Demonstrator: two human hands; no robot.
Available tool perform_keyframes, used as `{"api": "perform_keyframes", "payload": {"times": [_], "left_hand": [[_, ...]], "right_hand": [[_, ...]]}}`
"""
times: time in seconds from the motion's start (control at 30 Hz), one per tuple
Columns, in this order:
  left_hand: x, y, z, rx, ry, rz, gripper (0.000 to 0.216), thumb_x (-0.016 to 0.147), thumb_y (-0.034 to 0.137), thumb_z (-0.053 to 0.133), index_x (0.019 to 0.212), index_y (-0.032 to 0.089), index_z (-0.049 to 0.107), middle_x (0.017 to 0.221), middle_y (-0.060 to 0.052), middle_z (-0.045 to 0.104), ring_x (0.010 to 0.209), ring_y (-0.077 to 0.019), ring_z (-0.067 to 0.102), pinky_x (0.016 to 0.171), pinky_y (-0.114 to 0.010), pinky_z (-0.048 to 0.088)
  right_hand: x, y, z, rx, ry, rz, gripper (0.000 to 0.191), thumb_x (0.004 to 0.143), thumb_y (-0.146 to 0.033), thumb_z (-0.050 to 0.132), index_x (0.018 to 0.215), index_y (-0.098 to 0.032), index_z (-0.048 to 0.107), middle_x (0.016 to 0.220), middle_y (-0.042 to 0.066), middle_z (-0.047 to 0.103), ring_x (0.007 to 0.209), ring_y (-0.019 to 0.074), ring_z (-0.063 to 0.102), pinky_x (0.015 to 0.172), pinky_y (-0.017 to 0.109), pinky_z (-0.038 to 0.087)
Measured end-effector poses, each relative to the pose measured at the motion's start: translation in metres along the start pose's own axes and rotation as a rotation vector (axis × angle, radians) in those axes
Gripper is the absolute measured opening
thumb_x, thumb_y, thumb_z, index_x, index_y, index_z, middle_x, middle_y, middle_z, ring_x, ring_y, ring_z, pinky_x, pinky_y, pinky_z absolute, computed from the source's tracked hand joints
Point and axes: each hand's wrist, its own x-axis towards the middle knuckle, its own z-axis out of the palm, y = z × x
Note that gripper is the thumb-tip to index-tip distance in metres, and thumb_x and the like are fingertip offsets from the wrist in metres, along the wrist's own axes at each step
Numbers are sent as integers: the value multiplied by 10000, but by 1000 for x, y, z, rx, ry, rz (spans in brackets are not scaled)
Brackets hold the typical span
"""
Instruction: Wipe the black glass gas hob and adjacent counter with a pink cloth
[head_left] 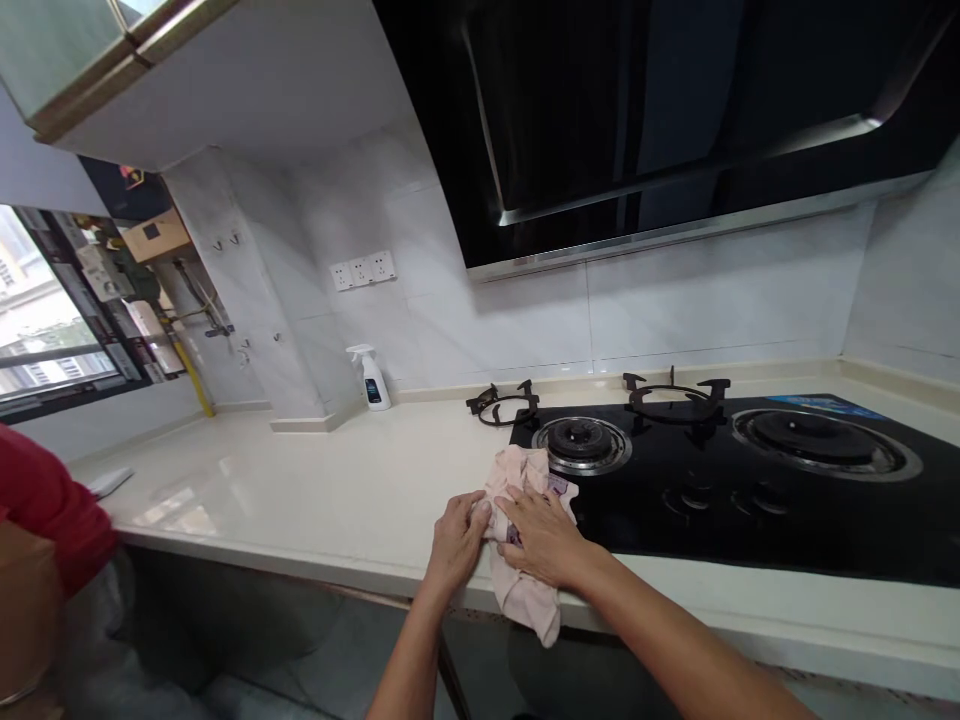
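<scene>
A pale pink cloth (520, 475) lies over the front left corner of the black glass gas hob (750, 520) and hangs off the counter edge. My left hand (456, 545) grips its left side with the fingers curled into the fabric. My right hand (544, 535) lies on top of the cloth, fingers stretched out and pressing it down. The left burner (583, 443) sits just behind the cloth.
Two loose black pan supports (504, 403) (675, 395) rest behind the hob. A white spray bottle (371, 378) stands by the tiled wall. The cream counter (300, 480) runs left. A range hood (637, 120) hangs overhead. A person in a red sleeve (45, 500) is at the left.
</scene>
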Motion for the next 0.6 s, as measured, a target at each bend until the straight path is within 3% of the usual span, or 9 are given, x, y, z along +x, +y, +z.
{"api": "perform_keyframes", "payload": {"times": [0.17, 0.33, 0.6], "left_hand": [[1, -1, 0, 61, 5, -27, 499, 966, 497, 444, 1305, 178, 624, 1280, -133, 662, 1141, -242, 655, 1014, -415, 506], [3, 4, -1, 91, 11, -10, 466, 966, 507, 436, 1216, 198, 680, 1245, -111, 694, 1161, -236, 659, 1029, -395, 507], [4, 12, -5, 157, -34, 36, 450, 958, 510, 441, 1137, 210, 725, 1185, -90, 735, 1131, -237, 673, 1030, -400, 514]], "right_hand": [[-33, 31, -20, 18, 6, -19, 666, 923, -442, 483, 1552, -248, 386, 1648, 70, 301, 1512, 295, 243, 1229, 541, 104], [-85, 73, -44, -15, 36, 35, 619, 930, -394, 493, 1531, -258, 430, 1636, 54, 328, 1503, 272, 276, 1231, 534, 149], [-159, 134, -61, -10, 190, 55, 517, 924, -395, 539, 1437, -325, 547, 1526, 51, 499, 1413, 281, 437, 1200, 530, 279]]}}
